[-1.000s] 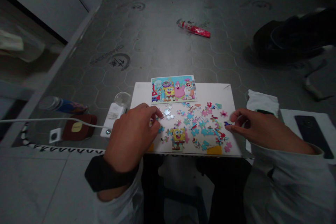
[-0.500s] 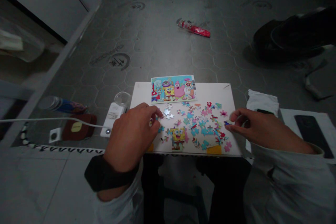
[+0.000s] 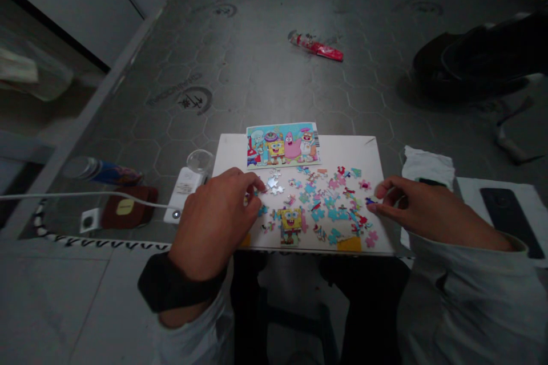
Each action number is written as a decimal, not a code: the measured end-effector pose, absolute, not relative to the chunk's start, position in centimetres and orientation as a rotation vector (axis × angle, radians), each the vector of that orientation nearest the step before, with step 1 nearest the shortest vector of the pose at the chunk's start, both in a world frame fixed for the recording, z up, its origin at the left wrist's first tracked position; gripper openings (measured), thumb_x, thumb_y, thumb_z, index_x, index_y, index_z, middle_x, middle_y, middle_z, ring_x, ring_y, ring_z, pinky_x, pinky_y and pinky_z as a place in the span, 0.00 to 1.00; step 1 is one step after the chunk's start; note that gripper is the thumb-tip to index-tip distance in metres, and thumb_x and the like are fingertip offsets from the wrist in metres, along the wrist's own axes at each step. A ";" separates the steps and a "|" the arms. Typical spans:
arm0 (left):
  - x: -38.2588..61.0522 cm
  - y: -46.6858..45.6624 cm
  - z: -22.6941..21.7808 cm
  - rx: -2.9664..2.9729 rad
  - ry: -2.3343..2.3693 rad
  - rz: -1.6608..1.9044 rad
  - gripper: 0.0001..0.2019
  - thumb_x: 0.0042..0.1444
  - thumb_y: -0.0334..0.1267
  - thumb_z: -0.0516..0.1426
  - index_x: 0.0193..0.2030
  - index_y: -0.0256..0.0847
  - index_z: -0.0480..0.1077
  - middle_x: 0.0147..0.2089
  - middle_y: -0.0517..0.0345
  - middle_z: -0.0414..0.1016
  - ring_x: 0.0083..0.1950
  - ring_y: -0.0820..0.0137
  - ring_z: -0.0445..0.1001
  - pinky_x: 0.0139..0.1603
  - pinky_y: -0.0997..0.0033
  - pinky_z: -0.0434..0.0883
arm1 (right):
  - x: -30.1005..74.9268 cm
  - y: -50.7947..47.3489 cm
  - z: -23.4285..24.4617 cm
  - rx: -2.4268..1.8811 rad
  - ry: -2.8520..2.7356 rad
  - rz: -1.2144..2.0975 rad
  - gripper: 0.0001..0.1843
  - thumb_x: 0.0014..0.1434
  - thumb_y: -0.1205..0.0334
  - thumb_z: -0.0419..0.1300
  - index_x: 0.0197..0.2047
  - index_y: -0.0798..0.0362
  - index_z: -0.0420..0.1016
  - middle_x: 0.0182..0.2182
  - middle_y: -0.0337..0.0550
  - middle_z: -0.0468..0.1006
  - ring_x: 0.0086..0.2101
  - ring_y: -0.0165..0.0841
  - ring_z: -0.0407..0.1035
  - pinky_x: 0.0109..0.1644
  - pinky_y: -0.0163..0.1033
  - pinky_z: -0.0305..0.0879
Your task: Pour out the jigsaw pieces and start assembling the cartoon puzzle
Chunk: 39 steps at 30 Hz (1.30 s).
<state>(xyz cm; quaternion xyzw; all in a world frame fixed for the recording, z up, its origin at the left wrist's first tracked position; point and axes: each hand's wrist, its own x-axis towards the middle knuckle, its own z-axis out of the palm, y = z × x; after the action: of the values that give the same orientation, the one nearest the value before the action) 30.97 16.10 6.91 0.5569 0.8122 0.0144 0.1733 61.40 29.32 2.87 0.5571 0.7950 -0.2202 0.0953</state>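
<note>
A white board [image 3: 342, 148] lies in front of me with several loose colourful puzzle pieces [image 3: 329, 199] scattered on it. A small joined yellow cartoon figure [image 3: 291, 222] sits near its front edge. A picture card of cartoon characters [image 3: 282, 144] lies at the board's back edge. My left hand [image 3: 214, 219] rests on the board's left side, fingers curled, fingertips pinched at pieces near some face-down silver ones [image 3: 274, 183]. My right hand [image 3: 417, 208] is at the board's right edge, fingers pinched on a small puzzle piece [image 3: 370, 201].
The board sits on a grey patterned mattress [image 3: 278, 57]. A red tube [image 3: 319, 48] lies far back. A white charger [image 3: 184, 188] with cable, a clear lid [image 3: 200, 158], a bottle [image 3: 103, 172] and a dark red case [image 3: 126, 211] lie left. A black phone [image 3: 505, 219] and dark clothing [image 3: 475, 63] are right.
</note>
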 end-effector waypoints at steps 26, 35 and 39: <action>31.1 16.1 6.9 1.598 2.302 0.038 0.13 0.58 0.35 0.56 0.45 0.50 0.78 0.46 0.58 0.79 0.46 0.59 0.77 0.47 0.59 0.71 | 61.3 29.4 2.9 1.662 2.325 -0.678 0.16 0.54 0.42 0.65 0.37 0.45 0.75 0.31 0.42 0.82 0.29 0.39 0.75 0.31 0.42 0.64; 31.2 16.1 7.1 1.591 2.297 0.031 0.13 0.58 0.34 0.56 0.45 0.49 0.79 0.46 0.56 0.79 0.46 0.58 0.78 0.48 0.58 0.71 | 61.6 29.4 2.8 1.644 2.384 -0.678 0.18 0.55 0.39 0.63 0.37 0.45 0.75 0.31 0.43 0.82 0.28 0.40 0.75 0.29 0.43 0.63; 31.1 16.1 7.0 1.599 2.291 0.047 0.13 0.58 0.34 0.56 0.45 0.48 0.79 0.46 0.56 0.80 0.46 0.59 0.78 0.48 0.59 0.71 | 61.5 29.3 2.9 1.659 2.353 -0.667 0.16 0.55 0.42 0.64 0.37 0.45 0.75 0.31 0.42 0.82 0.29 0.40 0.75 0.29 0.42 0.63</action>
<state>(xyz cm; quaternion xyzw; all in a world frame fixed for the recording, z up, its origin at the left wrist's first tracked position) 31.12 16.11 7.02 0.5636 0.8076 0.0165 0.1729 61.51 29.32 2.87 0.5589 0.7928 -0.2246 0.0931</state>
